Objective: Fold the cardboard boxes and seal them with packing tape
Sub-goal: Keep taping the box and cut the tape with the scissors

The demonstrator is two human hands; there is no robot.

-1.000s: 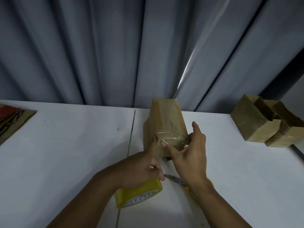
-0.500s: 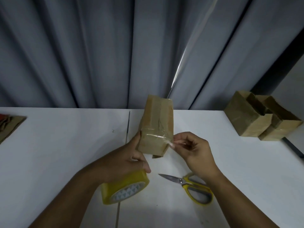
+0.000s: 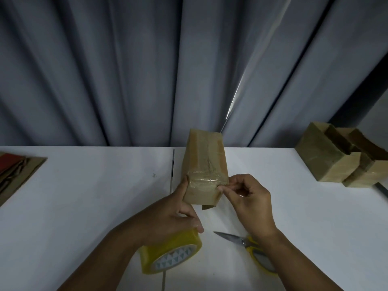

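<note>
Boxes: you have three in view. One cardboard box [image 3: 204, 164] is in your hands at the centre of the frame, and two taped boxes [image 3: 327, 158] sit touching side by side at the right edge.
Tape roll: one yellow tape roll [image 3: 172, 255], low in the frame just left of centre, partly under your left wrist. You cannot tell from here whether it lies free on the table [image 3: 94, 196].
Scissors: one pair of yellow-handled scissors [image 3: 249, 246] lies on the table at lower right. The blades point left and your right wrist passes over the handles.
Flat cardboard: a stack of flat cardboard [image 3: 19, 171] lies at the left edge. The number of sheets cannot be told.
Left grip [image 3: 168, 215]: it is closed on the cardboard box. Your thumb runs up the box's left face and your fingers curl in below its near end.
Right grip [image 3: 249, 204]: your thumb and forefinger are pinched together on the end of the tape band [image 3: 206, 179] at the box's right edge. The other fingers are loosely curled.
Box against grips: the cardboard box sits between your two grips, touching both. Its near end is lifted off the table and its far end tilts away toward the grey curtain [image 3: 126, 70].
Tape band: one clear strip crosses the box's top face near your end.
</note>
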